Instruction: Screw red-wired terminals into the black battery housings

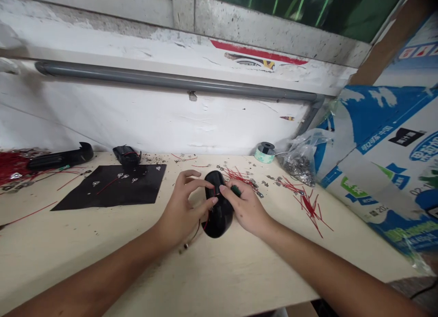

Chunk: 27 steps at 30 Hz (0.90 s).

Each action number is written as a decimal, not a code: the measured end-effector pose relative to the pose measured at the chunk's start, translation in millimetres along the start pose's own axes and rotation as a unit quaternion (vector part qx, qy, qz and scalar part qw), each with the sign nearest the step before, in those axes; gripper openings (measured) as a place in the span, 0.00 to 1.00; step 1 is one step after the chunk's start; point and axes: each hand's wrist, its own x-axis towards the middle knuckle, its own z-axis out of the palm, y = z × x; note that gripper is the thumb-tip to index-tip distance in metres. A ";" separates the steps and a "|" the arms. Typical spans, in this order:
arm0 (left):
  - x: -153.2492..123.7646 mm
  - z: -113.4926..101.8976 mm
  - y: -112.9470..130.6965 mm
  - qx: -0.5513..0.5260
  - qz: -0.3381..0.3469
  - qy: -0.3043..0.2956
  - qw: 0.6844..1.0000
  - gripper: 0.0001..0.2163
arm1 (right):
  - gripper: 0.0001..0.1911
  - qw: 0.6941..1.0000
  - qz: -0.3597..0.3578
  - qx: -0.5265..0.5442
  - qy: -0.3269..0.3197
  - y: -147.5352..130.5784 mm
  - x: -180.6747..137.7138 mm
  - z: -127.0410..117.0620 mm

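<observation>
Black plastic casing (219,221) sits upright between both hands, held from two sides. The left hand's (181,214) fingers (201,185) curl over its top and near face, clenched around it. The right hand's (248,208) fingers (228,194) press against its other side, with a small dark green piece (235,190) just beside them; whether they pinch that piece cannot be told. Thin wires (197,230) ending in a small metal tip (185,246) trail from the casing across the pale wooden bench (219,280). Right of the casing lie metal terminals (263,183) and cut red wires (310,207), with a green-and-white spool (264,152) and a plastic bag of metal parts (297,164) farther off. Left of it lie a black sheet (112,187), a second black casing (126,155) and a long black piece (59,157).
</observation>
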 end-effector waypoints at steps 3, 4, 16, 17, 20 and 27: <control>0.5 -0.5 -0.5 0.007 0.013 -0.009 1.000 0.04 | 0.19 1.000 -0.006 -0.008 0.007 0.1 -0.6 0.5; 0.3 -0.2 0.6 0.006 0.012 -0.020 1.000 0.05 | 0.19 1.000 -0.009 -0.007 0.005 0.0 -0.8 0.9; 0.3 -2.1 10.6 0.055 0.065 -0.094 0.992 0.09 | 0.20 1.000 -0.011 -0.015 0.001 -5.8 -2.4 6.4; 0.6 -2.3 10.4 0.051 0.064 -0.090 0.993 0.09 | 0.19 1.000 -0.011 -0.017 0.000 -4.1 -1.9 5.7; 0.8 -2.8 9.9 0.052 0.078 -0.060 0.994 0.08 | 0.18 1.000 -0.007 -0.024 0.004 2.1 1.3 1.6; -3.6 0.5 9.8 0.032 0.053 -0.063 0.996 0.07 | 0.18 0.994 -0.003 -0.105 -0.024 3.8 4.4 -1.5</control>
